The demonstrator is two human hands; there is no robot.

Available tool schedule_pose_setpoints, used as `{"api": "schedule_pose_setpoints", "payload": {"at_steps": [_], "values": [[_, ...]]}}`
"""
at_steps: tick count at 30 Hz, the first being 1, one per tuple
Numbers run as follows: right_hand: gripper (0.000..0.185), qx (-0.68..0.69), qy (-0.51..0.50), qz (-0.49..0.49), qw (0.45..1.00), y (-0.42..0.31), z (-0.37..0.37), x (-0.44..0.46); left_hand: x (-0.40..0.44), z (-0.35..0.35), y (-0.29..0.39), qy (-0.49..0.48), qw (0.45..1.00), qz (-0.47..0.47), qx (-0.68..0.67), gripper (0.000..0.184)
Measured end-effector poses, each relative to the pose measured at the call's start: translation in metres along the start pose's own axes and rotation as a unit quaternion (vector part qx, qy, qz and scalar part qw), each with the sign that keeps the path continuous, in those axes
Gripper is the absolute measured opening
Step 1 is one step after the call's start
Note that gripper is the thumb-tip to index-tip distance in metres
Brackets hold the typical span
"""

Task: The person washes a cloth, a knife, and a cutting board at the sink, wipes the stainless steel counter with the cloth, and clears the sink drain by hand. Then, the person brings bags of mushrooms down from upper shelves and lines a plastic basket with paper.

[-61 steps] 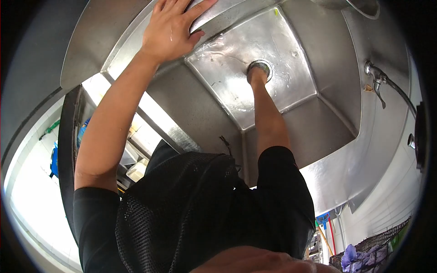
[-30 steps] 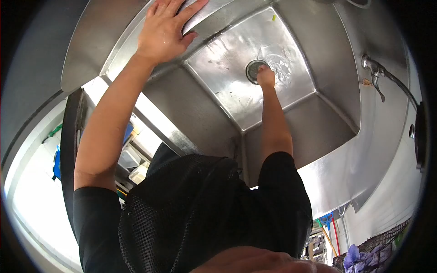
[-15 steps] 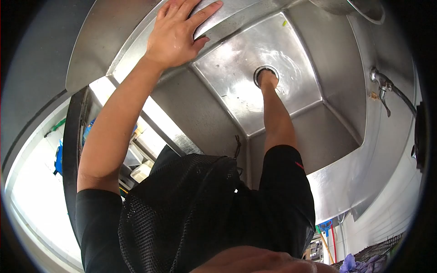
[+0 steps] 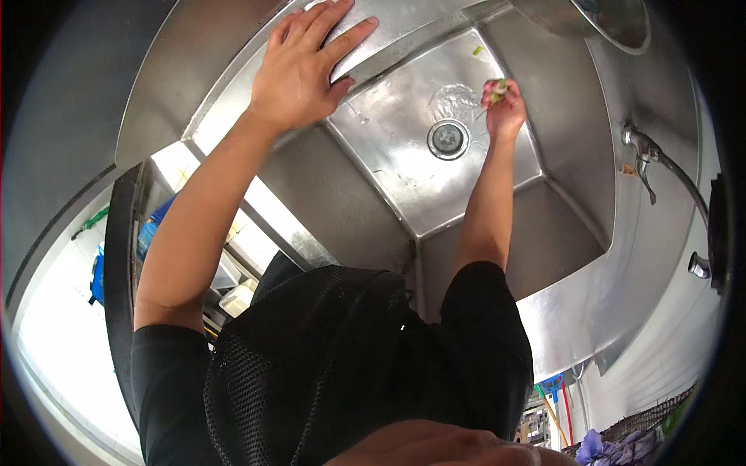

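Observation:
My left hand [image 4: 295, 81] lies flat with fingers spread on the metal rim [image 4: 388, 37] of a stainless steel sink. Inside the basin [image 4: 412, 182], my right hand [image 4: 507, 115] is raised above the floor to the right of the drain [image 4: 448, 140]. Its fingers are closed on small wet vegetable scraps [image 4: 499, 91], green and whitish, with a thin strand hanging down. The drain is uncovered to view, and a little water shines beside it. One small green vegetable piece [image 4: 477, 50] rests near the basin's far corner.
A metal tap [image 4: 643, 147] with a lever and hose is mounted at the right. A rounded metal edge [image 4: 622, 31] shows at the top right. Plastic containers [image 4: 237, 297] sit below on the left. Purple cloth [image 4: 614, 448] and a black mesh are at the lower right.
My right hand has come up out of the drain and moved right, now with vegetable scraps in its fingers. My left hand has stayed on the rim.

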State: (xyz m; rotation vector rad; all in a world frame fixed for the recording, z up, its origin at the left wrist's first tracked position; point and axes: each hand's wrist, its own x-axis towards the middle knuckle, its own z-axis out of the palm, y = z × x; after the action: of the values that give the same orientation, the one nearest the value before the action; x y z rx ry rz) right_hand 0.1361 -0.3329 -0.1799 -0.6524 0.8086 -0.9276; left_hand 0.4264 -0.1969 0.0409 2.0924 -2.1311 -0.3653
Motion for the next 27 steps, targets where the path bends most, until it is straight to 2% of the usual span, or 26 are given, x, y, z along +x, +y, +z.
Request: {"api": "schedule_pose_setpoints", "payload": {"at_steps": [3,5,6,7,8,9,10,11,13,14,15,16,17,18,19,20,21,23,24,25,26,27], "values": [[0.022,0.011,-0.008,0.000,1.000,0.000,0.001,0.045,0.000,0.001,-0.001,0.003,1.000,0.003,0.000,0.079],[0.015,-0.144,0.118,0.063,0.980,0.010,-0.007,0.077,0.000,0.001,-0.002,0.010,1.000,0.012,-0.003,0.078],[0.017,-0.266,0.147,0.048,0.952,0.027,-0.024,0.096,0.001,-0.002,0.000,-0.010,1.000,0.000,0.001,0.078],[0.017,-0.264,0.142,0.051,0.953,0.041,-0.037,0.108,0.001,-0.002,0.000,-0.012,1.000,-0.005,0.004,0.078],[0.022,-0.440,0.196,0.045,0.875,0.052,-0.048,0.119,0.001,-0.002,-0.002,-0.012,1.000,-0.001,-0.002,0.078],[0.027,-0.598,0.242,0.037,0.763,0.065,-0.060,0.129,0.001,-0.002,-0.002,-0.014,1.000,0.003,-0.009,0.077],[0.038,-0.689,0.247,0.006,0.681,0.079,-0.070,0.139,0.002,-0.002,-0.002,-0.012,1.000,0.005,-0.010,0.077],[0.038,-0.688,0.243,0.008,0.684,0.093,-0.067,0.145,0.002,-0.002,-0.003,-0.014,1.000,0.001,-0.007,0.077],[0.039,-0.711,0.211,-0.094,0.664,0.116,-0.057,0.149,0.002,-0.002,-0.003,-0.005,1.000,0.011,-0.011,0.077],[0.042,-0.705,0.167,-0.048,0.688,0.115,-0.032,0.145,0.002,-0.002,-0.003,-0.005,1.000,0.009,-0.009,0.077],[0.039,-0.700,0.130,-0.049,0.701,0.114,-0.005,0.136,0.003,-0.002,-0.003,-0.006,1.000,0.009,-0.009,0.077],[0.036,-0.721,0.111,-0.065,0.681,0.122,0.009,0.130,0.003,-0.003,-0.003,-0.010,1.000,0.006,-0.007,0.076],[0.034,-0.696,0.122,-0.076,0.704,0.141,0.007,0.132,0.003,-0.003,-0.001,-0.014,1.000,0.005,-0.005,0.076],[0.029,-0.665,0.147,-0.040,0.731,0.146,0.018,0.125,0.004,-0.004,0.000,-0.014,1.000,0.007,-0.005,0.076],[0.029,-0.664,0.149,-0.042,0.732,0.149,0.026,0.123,0.004,-0.004,0.001,-0.017,1.000,0.002,0.001,0.076],[0.024,-0.519,0.151,0.028,0.841,0.152,0.031,0.120,0.003,-0.004,0.002,-0.021,1.000,-0.004,0.005,0.076],[0.020,-0.356,0.149,0.097,0.918,0.156,0.035,0.115,0.003,-0.004,0.003,-0.023,1.000,-0.001,0.004,0.076],[0.011,-0.213,0.090,0.140,0.963,0.143,0.053,0.090,0.003,-0.001,0.004,-0.027,1.000,-0.016,0.003,0.077],[0.011,-0.155,0.054,0.125,0.979,0.136,0.059,0.071,0.003,-0.001,0.002,-0.024,1.000,-0.008,0.017,0.077],[0.014,-0.245,0.003,0.119,0.962,0.134,0.059,0.055,0.002,-0.001,0.003,-0.023,1.000,-0.003,0.014,0.077],[0.013,-0.296,-0.066,0.153,0.941,0.143,0.049,0.042,0.002,-0.001,0.003,-0.011,1.000,-0.001,0.011,0.076],[0.012,-0.328,-0.035,0.191,0.925,0.138,0.060,0.015,0.002,-0.001,0.004,0.001,1.000,-0.001,0.007,0.076]]}}
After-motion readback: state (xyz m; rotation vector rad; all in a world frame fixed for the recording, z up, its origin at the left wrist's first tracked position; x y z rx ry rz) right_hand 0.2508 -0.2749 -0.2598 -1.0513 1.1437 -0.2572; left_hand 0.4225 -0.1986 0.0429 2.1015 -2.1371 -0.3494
